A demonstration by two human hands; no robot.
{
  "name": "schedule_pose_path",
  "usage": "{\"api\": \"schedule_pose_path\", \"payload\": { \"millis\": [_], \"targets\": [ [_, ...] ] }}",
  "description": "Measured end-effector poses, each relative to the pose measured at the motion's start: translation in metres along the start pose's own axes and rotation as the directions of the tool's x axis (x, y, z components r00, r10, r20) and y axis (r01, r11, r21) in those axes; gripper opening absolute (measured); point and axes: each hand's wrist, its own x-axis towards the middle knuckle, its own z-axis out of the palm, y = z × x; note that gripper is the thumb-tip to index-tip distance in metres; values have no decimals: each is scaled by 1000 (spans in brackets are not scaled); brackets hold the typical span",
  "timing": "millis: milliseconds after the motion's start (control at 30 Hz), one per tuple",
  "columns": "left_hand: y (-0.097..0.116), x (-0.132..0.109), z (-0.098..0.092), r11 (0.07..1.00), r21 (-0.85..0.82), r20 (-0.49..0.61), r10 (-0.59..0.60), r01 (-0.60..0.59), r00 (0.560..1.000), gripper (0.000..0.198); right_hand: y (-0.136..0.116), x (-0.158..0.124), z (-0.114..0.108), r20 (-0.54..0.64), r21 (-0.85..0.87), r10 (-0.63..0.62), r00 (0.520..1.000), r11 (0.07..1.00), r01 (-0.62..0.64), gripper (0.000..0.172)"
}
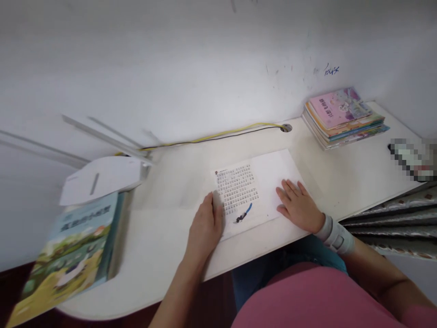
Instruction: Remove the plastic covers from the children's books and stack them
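A book [269, 175] lies open on the white desk [164, 218]. Its left page carries rows of printed characters and a small picture of a bird with a long blue tail; the right page looks mostly blank. My left hand [205, 223] is closed at the book's left edge, thumb by the printed page, with the other fingertips partly hidden. Flat on the right page rests my right hand [297, 205], its fingers spread, and a light grey band [336, 234] circles that wrist.
Picture books [78, 250] are piled at the left, beside a white device [102, 180]. Another stack of books [341, 114] stands at the back right. Yellow and black cables [211, 136] run along the wall to a desk hole [286, 128]. A pixelated object [411, 159] lies far right.
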Motion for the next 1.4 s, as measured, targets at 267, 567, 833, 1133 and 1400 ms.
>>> {"api": "schedule_pose_path", "payload": {
  "millis": [267, 567, 833, 1133, 1400],
  "targets": [
    [7, 1, -5, 999, 34, 46, -17, 16, 999, 58, 0, 0, -2, 0, -48, 9, 1000, 999, -9, 50],
    [-2, 0, 2, 999, 18, -7, 36, -36, 999, 54, -16, 8, 1, -4, 20, -23, 1000, 1000, 23, 48],
    [-2, 0, 2, 997, 21, -13, 78, -78, 997, 53, -10, 6, 1, 2, 6, 4, 1000, 1000, -4, 49],
    [-2, 0, 3, 995, 49, 16, 91, -92, 996, 53, -8, 6, -1, -9, -21, -6, 1000, 1000, 6, 49],
    [-10, 1, 10, 992, 65, -11, 108, -107, 994, 50, 0, 3, 1, -11, 2, -27, 1000, 1000, 27, 50]
  ]
}}
